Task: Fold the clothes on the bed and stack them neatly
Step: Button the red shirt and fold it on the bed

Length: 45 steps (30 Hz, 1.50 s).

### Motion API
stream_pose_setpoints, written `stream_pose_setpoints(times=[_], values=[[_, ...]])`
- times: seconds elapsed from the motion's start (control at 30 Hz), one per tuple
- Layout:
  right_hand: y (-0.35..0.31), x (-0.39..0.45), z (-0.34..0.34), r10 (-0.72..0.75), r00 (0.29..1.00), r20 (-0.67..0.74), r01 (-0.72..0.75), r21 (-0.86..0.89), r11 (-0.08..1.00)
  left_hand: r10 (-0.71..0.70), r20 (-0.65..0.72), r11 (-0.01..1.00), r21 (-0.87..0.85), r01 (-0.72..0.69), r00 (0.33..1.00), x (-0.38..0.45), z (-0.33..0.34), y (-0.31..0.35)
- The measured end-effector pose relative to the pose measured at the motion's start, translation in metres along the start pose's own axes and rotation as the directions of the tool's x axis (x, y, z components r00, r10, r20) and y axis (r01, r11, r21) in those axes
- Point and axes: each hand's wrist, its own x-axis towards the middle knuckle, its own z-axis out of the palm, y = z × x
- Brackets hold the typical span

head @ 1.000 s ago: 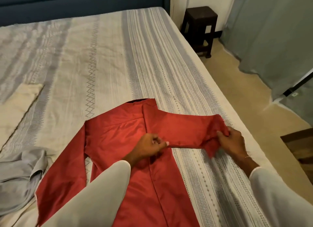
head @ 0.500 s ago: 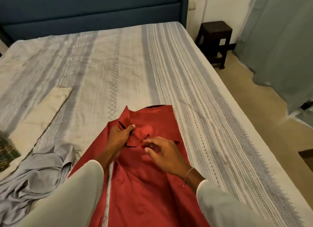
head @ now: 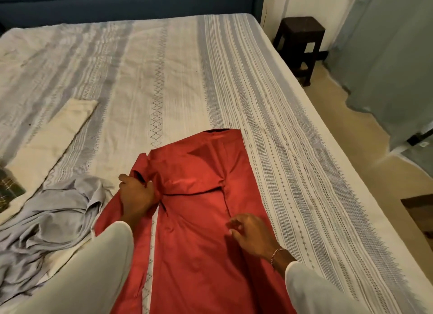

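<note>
Sleeves in pale cloth frame the red shirt (head: 199,220), which lies flat on the bed (head: 178,84) with its right sleeve folded across the chest. The left hand (head: 138,194) grips the bunched left sleeve at the shoulder; the right hand (head: 251,234) hovers over the cloth, fingers loosely curled, holding nothing. Slippery fabric could slide and undo the first fold. Just left lies a crumpled grey garment (head: 51,222), crowding the fold; beyond it a folded cream cloth (head: 54,135), and a dark stool (head: 300,46) by the wall.
</note>
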Motion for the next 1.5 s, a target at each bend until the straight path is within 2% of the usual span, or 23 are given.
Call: stream_pose_setpoints(times=[0.1, 0.17, 0.2, 0.3, 0.37, 0.47, 0.57, 0.63, 0.77, 0.9, 1.03, 1.2, 1.33, 1.43, 1.5], values=[[0.006, -0.014, 0.003, 0.069, 0.998, -0.008, -0.069, 0.006, 0.998, 0.199, -0.043, 0.937, 0.302, -0.178, 0.979, -0.025, 0.016, 0.000], [0.009, -0.030, 0.006, 0.147, 0.989, -0.036, -0.146, 0.029, 0.989, 0.344, -0.019, 0.867, 0.390, -0.310, 0.939, -0.046, 0.026, 0.007], [0.010, -0.040, 0.007, 0.193, 0.980, -0.052, -0.192, 0.029, 0.981, 0.381, 0.058, 0.841, 0.392, -0.372, 0.923, -0.057, 0.032, 0.011], [0.011, -0.079, 0.015, 0.293, 0.954, -0.067, -0.298, -0.088, 0.950, 0.382, 0.387, 0.858, 0.190, -0.478, 0.839, -0.093, 0.053, 0.023], [0.010, -0.108, 0.021, 0.322, 0.946, -0.046, -0.325, -0.168, 0.931, 0.330, 0.590, 0.886, 0.076, -0.457, 0.737, -0.118, 0.074, 0.024], [0.009, -0.147, 0.034, 0.330, 0.944, -0.028, -0.326, -0.259, 0.909, 0.211, 0.785, 0.949, -0.021, -0.315, 0.583, -0.162, 0.101, 0.016], [0.005, -0.186, 0.045, 0.355, 0.935, -0.008, -0.338, -0.323, 0.884, 0.077, 0.844, 0.989, 0.002, -0.146, 0.531, -0.205, 0.122, 0.005], [0.006, -0.213, 0.049, 0.385, 0.922, 0.031, -0.347, -0.376, 0.859, 0.014, 0.857, 1.000, -0.015, -0.002, 0.515, -0.230, 0.129, -0.001], [0.007, -0.253, 0.055, 0.385, 0.923, -0.016, -0.354, -0.430, 0.831, -0.062, 0.871, 0.978, -0.044, 0.202, 0.488, -0.265, 0.123, -0.006], [0.007, -0.277, 0.068, 0.296, 0.952, -0.075, -0.299, -0.417, 0.858, -0.089, 0.876, 0.969, -0.035, 0.246, 0.474, -0.299, 0.113, -0.014], [-0.008, -0.279, 0.069, 0.227, 0.967, -0.116, -0.255, -0.410, 0.876, -0.081, 0.871, 0.926, -0.114, 0.360, 0.484, -0.321, 0.105, -0.028], [-0.028, -0.271, 0.076, 0.142, 0.975, -0.171, -0.202, -0.419, 0.885, -0.078, 0.842, 0.882, -0.192, 0.431, 0.535, -0.332, 0.094, -0.044], [-0.035, -0.270, 0.075, 0.135, 0.986, -0.094, -0.162, -0.419, 0.893, -0.077, 0.819, 0.839, -0.255, 0.481, 0.569, -0.333, 0.085, -0.057], [-0.025, -0.270, 0.069, 0.161, 0.983, -0.087, -0.178, -0.251, 0.951, -0.069, 0.826, 0.812, -0.278, 0.512, 0.559, -0.335, 0.084, -0.063], [-0.009, -0.273, 0.070, 0.132, 0.976, -0.174, -0.174, -0.254, 0.951, -0.052, 0.829, 0.802, -0.298, 0.517, 0.557, -0.337, 0.084, -0.063]])
